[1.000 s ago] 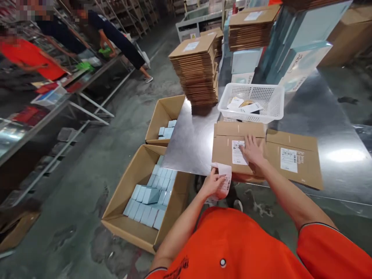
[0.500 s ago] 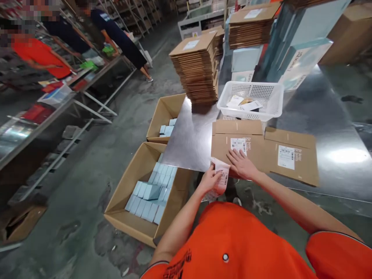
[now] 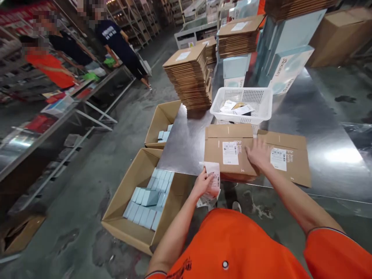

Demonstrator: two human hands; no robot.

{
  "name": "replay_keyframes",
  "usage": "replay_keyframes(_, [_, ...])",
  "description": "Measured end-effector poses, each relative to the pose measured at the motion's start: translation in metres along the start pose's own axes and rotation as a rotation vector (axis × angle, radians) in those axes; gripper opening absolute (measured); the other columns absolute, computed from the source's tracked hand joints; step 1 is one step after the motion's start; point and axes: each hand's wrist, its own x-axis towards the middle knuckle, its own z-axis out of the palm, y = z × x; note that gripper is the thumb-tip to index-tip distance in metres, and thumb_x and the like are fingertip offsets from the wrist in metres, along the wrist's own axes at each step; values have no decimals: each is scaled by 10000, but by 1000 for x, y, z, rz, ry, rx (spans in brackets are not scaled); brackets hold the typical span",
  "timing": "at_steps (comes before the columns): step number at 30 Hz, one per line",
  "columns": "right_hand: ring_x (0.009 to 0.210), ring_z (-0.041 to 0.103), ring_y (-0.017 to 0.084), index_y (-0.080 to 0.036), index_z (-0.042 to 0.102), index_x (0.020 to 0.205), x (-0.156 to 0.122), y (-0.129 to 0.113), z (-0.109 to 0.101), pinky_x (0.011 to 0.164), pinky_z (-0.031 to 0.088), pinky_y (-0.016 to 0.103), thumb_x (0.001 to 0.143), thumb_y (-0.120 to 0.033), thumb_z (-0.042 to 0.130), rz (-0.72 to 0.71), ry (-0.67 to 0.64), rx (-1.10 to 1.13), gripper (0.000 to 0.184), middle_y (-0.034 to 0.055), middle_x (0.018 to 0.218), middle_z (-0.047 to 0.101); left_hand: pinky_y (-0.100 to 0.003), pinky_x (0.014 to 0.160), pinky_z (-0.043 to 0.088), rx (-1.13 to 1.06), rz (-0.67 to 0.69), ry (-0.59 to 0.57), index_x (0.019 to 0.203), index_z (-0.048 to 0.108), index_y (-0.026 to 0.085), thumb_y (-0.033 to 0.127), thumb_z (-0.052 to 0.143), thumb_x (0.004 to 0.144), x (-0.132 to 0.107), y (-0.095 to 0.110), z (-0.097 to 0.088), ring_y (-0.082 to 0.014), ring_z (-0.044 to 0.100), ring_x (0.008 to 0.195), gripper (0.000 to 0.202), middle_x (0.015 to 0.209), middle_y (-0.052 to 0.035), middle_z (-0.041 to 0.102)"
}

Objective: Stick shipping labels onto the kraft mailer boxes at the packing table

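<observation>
Pinching a printed label strip (image 3: 214, 179) in the left hand (image 3: 202, 185), a person presses the spread right hand (image 3: 258, 155) onto a flattened cardboard carton (image 3: 229, 155) on a steel table (image 3: 328, 162).

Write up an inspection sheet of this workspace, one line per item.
surface: stainless steel table, shiny with glare.
job's things: flattened cardboard carton bearing shipping labels; printed label strip.
clutter: white plastic basket holding papers; stacked flat cartons.
hands: left hand holds the label strip; right hand lies flat on the carton.
cables: nothing seen.
surroundings: open carton of pale blue boxes on the floor; co-workers beyond.
</observation>
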Motion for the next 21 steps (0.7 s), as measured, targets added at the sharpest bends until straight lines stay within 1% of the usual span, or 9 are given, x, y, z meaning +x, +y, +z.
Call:
replay_keyframes(2, [1331,371,432,-13,438,1413,-11,18,-3,1025,327,641,967,-498,347,121,36,50,664,279,1424,452,-337,1066,436,-52,-2,62,1013,741,145,295,589,875,1,-2,1,-247,568,1254,254,1420,-105,566])
replay_keyframes(4, [1210,473,408,-13,537,1295,-26,22,-3,959,409,559,946,-457,391,126,36,105,583,286,1272,547,-332,1054,442,-54,5,85,1007,739,143,312,588,877,-1,-4,2,-248,581,1235,261,1397,-112,580])
replay_keyframes(7, [1120,515,371,-51,594,1204,-44,13,-1,948,424,526,923,-418,423,97,78,234,493,260,1163,587,-330,1057,437,14,26,52,984,749,160,323,601,861,-11,-2,7,-253,590,1230,252,1391,-106,579])
replay_keyframes(10, [1044,563,304,-117,600,1206,-50,25,-8,945,458,484,884,-463,482,97,129,571,487,192,1134,616,-330,1036,449,25,35,85,1035,745,172,361,623,845,-27,9,15,-253,604,1206,294,1314,-108,631])
replay_keyframes(12, [982,605,259,-156,609,1202,-52,59,-21,917,495,432,841,-508,546,135,140,819,508,140,1127,640,-327,982,481,-49,15,131,1074,730,168,407,638,835,-36,20,22,-246,636,1137,351,1205,-107,690])
replay_keyframes(14, [952,635,244,-178,622,1197,-57,111,-38,894,513,402,802,-516,610,248,177,914,520,113,1132,659,-321,887,517,-161,-49,183,1048,725,148,468,654,813,-41,30,29,-234,675,1002,404,1066,-98,735])
replay_keyframes(16, [961,651,252,-176,628,1203,-61,170,-53,879,519,391,818,-471,617,412,214,826,484,127,1154,666,-303,784,531,-262,-118,232,982,722,130,513,675,778,-41,39,34,-209,680,858,437,939,-80,748])
replay_keyframes(18, [989,660,272,-140,616,1225,-59,220,-64,857,530,387,865,-387,571,534,145,670,438,181,1190,656,-273,700,517,-295,-138,269,908,710,126,512,698,745,-39,47,38,-179,656,760,419,837,-52,734])
replay_keyframes(21, [1148,597,376,-65,611,1213,-46,243,-71,969,470,494,826,-273,618,573,-5,482,439,306,1236,600,-243,666,490,-246,-93,284,853,673,145,426,708,730,-35,59,47,-152,621,721,309,774,-16,699])
